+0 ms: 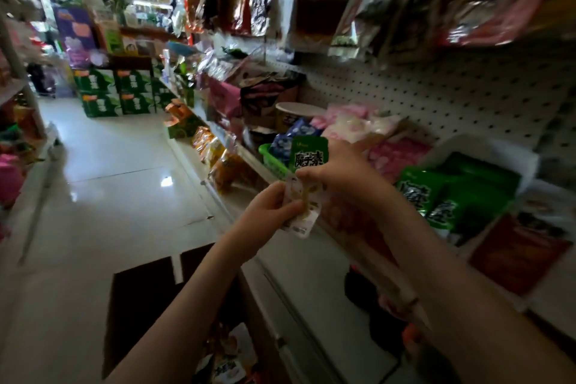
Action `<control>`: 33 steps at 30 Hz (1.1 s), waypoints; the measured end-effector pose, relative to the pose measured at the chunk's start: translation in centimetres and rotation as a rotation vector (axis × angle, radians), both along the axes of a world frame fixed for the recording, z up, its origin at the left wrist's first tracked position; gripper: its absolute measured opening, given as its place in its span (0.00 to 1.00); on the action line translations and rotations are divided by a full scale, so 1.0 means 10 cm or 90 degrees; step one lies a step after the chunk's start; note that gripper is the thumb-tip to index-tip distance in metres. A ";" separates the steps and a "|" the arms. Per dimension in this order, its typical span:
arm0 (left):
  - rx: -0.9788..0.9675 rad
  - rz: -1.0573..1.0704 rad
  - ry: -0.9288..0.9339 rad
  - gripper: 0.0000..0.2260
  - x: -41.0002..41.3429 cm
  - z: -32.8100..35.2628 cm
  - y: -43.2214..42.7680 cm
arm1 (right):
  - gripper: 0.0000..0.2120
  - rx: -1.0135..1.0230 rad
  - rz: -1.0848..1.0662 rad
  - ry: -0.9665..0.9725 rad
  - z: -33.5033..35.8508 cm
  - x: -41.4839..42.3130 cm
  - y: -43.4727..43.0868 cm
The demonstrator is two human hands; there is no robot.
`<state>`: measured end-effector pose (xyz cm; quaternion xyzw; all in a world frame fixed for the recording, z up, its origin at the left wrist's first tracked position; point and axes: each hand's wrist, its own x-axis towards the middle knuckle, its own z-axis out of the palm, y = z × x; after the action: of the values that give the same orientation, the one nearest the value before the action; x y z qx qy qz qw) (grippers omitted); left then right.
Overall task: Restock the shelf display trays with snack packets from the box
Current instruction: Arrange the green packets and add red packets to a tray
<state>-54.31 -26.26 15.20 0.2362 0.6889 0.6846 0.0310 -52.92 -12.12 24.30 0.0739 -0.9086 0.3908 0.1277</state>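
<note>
Two hands sharing snack packets (304, 212): left hand (269, 207) fingers clamping lower edge, right hand (338, 170) fingers pinching top corner. Long axis running near-upright between fingers. Green basket (272, 162) sitting just beyond fingers, right hand lying nearer. Box (227, 349) sitting below left forearm.

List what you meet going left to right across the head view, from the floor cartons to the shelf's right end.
Green cartons → orange packets → left hand → right hand → green packets → red packet
</note>
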 end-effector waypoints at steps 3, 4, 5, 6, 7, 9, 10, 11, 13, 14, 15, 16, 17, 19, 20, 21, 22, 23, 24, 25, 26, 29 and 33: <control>0.038 -0.062 0.075 0.12 0.03 0.25 0.37 | 0.15 -0.017 -0.089 0.043 0.32 0.22 0.36; 0.032 -0.054 0.115 0.12 0.04 0.32 0.51 | 0.15 -0.014 -0.126 0.070 0.42 0.30 0.48; 0.021 -0.038 0.144 0.12 0.05 0.37 0.61 | 0.15 -0.007 -0.155 0.084 0.48 0.37 0.55; 0.012 -0.032 0.163 0.12 0.06 0.41 0.74 | 0.15 0.004 -0.186 0.094 0.55 0.44 0.66; -0.007 -0.028 0.179 0.13 0.06 0.42 0.83 | 0.16 0.010 -0.208 0.096 0.57 0.49 0.72; -0.083 -0.025 0.214 0.13 0.09 0.44 1.03 | 0.17 0.029 -0.245 0.098 0.58 0.59 0.87; -0.145 -0.006 0.238 0.12 0.10 0.45 1.12 | 0.17 0.038 -0.263 0.102 0.56 0.64 0.92; -0.210 0.023 0.268 0.12 0.10 0.46 1.19 | 0.17 0.043 -0.285 0.104 0.52 0.68 0.97; -0.326 0.072 0.328 0.14 0.10 0.47 1.30 | 0.18 0.049 -0.313 0.112 0.42 0.73 1.03; -0.370 0.092 0.349 0.12 0.12 0.47 1.35 | 0.19 0.049 -0.321 0.116 0.38 0.76 1.06; -0.395 0.109 0.360 0.10 0.12 0.47 1.39 | 0.21 0.049 -0.327 0.117 0.35 0.78 1.08; -0.402 0.124 0.366 0.09 0.13 0.47 1.41 | 0.22 0.050 -0.326 0.115 0.32 0.81 1.11; -0.392 0.130 0.363 0.09 0.13 0.46 1.44 | 0.23 0.049 -0.320 0.115 0.31 0.82 1.13; -0.354 0.133 0.360 0.09 0.14 0.47 1.48 | 0.23 0.039 -0.312 0.122 0.31 0.86 1.16; -0.343 0.134 0.361 0.09 0.15 0.47 1.50 | 0.23 0.034 -0.313 0.129 0.32 0.87 1.17; -0.337 0.134 0.366 0.09 0.16 0.47 1.53 | 0.22 0.032 -0.316 0.134 0.32 0.87 1.18; -0.338 0.134 0.372 0.09 0.16 0.46 1.55 | 0.21 0.038 -0.321 0.135 0.32 0.87 1.18; -0.347 0.130 0.378 0.09 0.16 0.45 1.56 | 0.20 0.051 -0.325 0.129 0.31 0.86 1.18; -0.367 0.117 0.383 0.09 0.17 0.45 1.57 | 0.17 0.075 -0.331 0.119 0.31 0.86 1.18; -0.391 0.100 0.386 0.09 0.18 0.45 1.57 | 0.16 0.105 -0.340 0.101 0.30 0.86 1.19; -0.414 0.083 0.384 0.09 0.19 0.46 1.56 | 0.16 0.131 -0.348 0.081 0.29 0.87 1.19; -0.424 0.059 0.365 0.11 0.18 0.47 1.50 | 0.21 0.146 -0.347 0.014 0.23 0.89 1.21; -0.418 0.066 0.380 0.18 0.17 0.46 1.46 | 0.23 0.153 -0.347 -0.024 0.15 0.93 1.19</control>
<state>-52.57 -11.62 19.78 0.3660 0.8596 0.3321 -0.1299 -43.59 -0.23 25.77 -0.1659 -0.9368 0.2330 0.2014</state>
